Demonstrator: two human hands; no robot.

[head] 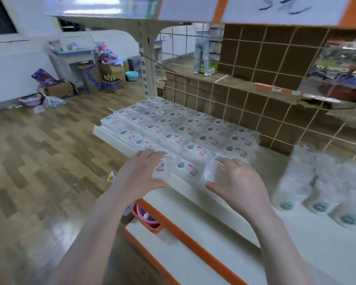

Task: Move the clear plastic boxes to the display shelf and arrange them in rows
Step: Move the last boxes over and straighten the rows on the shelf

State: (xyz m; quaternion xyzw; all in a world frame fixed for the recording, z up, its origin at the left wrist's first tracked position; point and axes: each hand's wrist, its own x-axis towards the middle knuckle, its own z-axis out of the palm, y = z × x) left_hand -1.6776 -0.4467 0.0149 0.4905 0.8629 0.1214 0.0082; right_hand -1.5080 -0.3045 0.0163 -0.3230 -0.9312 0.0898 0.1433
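I see my left hand (pixel 144 171) at the centre of the frame, fingers and thumb curled round a small clear plastic box (pixel 161 168) with a barcode label, held at the front edge of the white display shelf (pixel 224 200). My right hand (pixel 234 177), just to its right, pinches a second clear box (pixel 211 171) between thumb and fingers. Directly above both hands, rows of labelled clear boxes (pixel 183 128) cover the shelf's left part, reaching back to the brown tiled wall panel (pixel 265 64). At the right of the frame, three wrapped bundles of clear containers (pixel 317 182) stand on the shelf, near my right hand. Bare white shelf lies between the rows and the bundles, and along the front beneath my right wrist. Below the shelf edge sits an orange basket (pixel 150 223). In the upper left, cardboard cartons (pixel 99 77) and basins stand on the wood-pattern floor (pixel 39 151), well apart from the shelf.
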